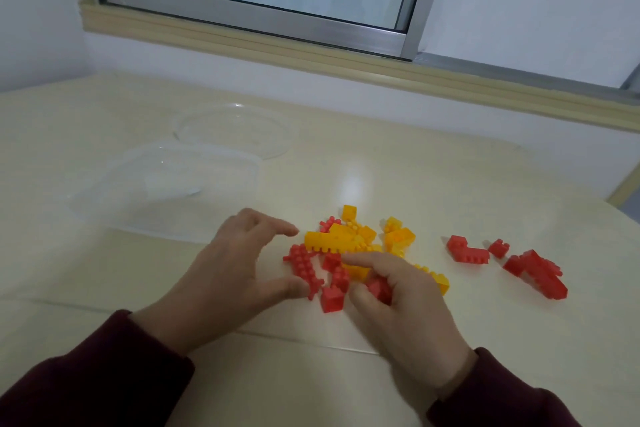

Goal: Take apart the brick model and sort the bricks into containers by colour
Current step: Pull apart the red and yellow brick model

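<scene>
The right hand (398,302) curled narrow over the near side of the brick pile (349,253), its fingers pinched on a red brick (379,289) that lay partly hidden under them; whether that brick was lifted or merely pressed could not be told. The left hand (228,274) was spread wide and held nothing, its thumb touching a long red strip (304,269) at the pile's left side.

Red and yellow pieces lay mixed near the middle of the desk (450,184), with a loose red cluster (519,262) apart toward the right edge. Two clear containers (166,187) sat toward the far left, both apparently empty.

The risk lay in the mix: a red brick might come away with a yellow one attached. The red cluster could also be nudged off the right edge. The clear containers were hard to see and easily knocked.
</scene>
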`<state>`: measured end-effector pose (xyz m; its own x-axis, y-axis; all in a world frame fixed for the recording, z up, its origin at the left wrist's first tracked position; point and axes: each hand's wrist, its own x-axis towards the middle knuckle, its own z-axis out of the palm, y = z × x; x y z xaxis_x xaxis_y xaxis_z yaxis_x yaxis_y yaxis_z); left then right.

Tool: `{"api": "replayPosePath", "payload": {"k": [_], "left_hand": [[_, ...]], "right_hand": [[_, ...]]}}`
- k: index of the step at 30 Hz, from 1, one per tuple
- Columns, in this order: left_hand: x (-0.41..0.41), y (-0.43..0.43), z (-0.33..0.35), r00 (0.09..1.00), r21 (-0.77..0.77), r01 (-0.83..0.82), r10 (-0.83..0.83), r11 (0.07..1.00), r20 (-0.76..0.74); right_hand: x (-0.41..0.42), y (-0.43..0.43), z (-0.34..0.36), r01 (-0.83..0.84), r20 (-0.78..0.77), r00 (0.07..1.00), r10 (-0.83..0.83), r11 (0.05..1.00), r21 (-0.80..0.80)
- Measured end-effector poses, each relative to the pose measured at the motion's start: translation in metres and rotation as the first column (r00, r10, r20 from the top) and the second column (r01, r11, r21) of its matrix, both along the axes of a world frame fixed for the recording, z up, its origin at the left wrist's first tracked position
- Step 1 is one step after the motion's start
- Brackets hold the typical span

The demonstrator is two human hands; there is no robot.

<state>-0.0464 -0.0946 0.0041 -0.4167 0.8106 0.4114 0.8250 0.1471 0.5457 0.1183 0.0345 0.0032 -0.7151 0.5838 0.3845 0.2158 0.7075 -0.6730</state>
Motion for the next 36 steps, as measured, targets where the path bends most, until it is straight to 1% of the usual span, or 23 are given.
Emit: {"api": "replayPosePath", "payload": {"k": [3,5,9,11,17,22,24,29,32,36], "left_hand": [[-0.002,0.009,-0.007,0.996,-0.128,0.077,-0.083,0.989,-0.039],[-0.001,0.016,-0.011,0.99,-0.194,0.077,-0.098,0.978,-0.098],[-0.005,0.023,-0.016,0.968,-0.279,0.061,-0.125,0.958,-0.216],[-0.006,0.026,-0.016,0.96,-0.306,0.076,-0.153,0.949,-0.234],[-0.009,0.03,-0.01,0.959,-0.292,0.153,-0.213,0.944,-0.185],[-0.005,0.028,-0.008,0.959,-0.257,0.206,-0.247,0.944,-0.137],[-0.003,0.028,-0.007,0.96,-0.25,0.189,-0.232,0.95,-0.155],[-0.002,0.03,-0.008,0.978,-0.214,0.137,-0.167,0.967,-0.128],[-0.001,0.033,-0.011,0.981,-0.2,0.104,-0.133,0.974,-0.138],[0.009,0.039,-0.008,0.982,-0.05,0.063,-0.071,0.997,-0.173]], "right_hand": [[-0.006,-0.001,-0.002,-0.054,0.158,0.987,0.033,0.989,0.135],[-0.01,-0.001,-0.003,-0.085,0.226,0.973,0.041,0.978,0.191],[-0.016,-0.001,-0.004,-0.133,0.302,0.951,0.058,0.963,0.234],[-0.017,0.001,-0.003,-0.14,0.316,0.947,0.058,0.96,0.241],[-0.013,-0.001,-0.001,-0.17,0.322,0.944,0.076,0.946,0.276],[-0.004,0.0,-0.001,-0.2,0.378,0.924,0.059,0.917,0.344],[-0.001,0.001,-0.002,-0.204,0.37,0.926,0.069,0.918,0.339],[0.011,0.009,-0.001,-0.154,0.222,0.97,0.101,0.959,0.238],[0.02,0.015,0.0,-0.13,0.158,0.983,0.099,0.972,0.198],[0.028,0.02,0.002,-0.114,0.115,0.989,0.094,0.976,0.188]]}}
